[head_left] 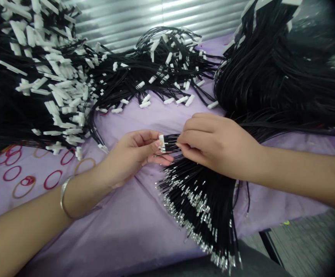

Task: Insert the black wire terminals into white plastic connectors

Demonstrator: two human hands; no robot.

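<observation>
Between thumb and fingers, my left hand [141, 148] pinches a small white connector housing [162, 143]. Several black wires [171, 142] run out of the housing's right side. My right hand [213, 144] is closed on these wires a short way from the housing, its fingertips pressed together. Below my right hand a fan of loose black wires [202, 188] spreads down over the table edge, with bare silver crimp terminals at the ends. How many wires sit in the housing is too small to tell.
A purple cloth [144, 231] covers the table. A big heap of wires with white connectors [66, 92] lies left, a smaller pile [167, 73] at the back. A thick bundle of black wires [271, 77] is at right. Rubber bands [52, 179] are scattered at left.
</observation>
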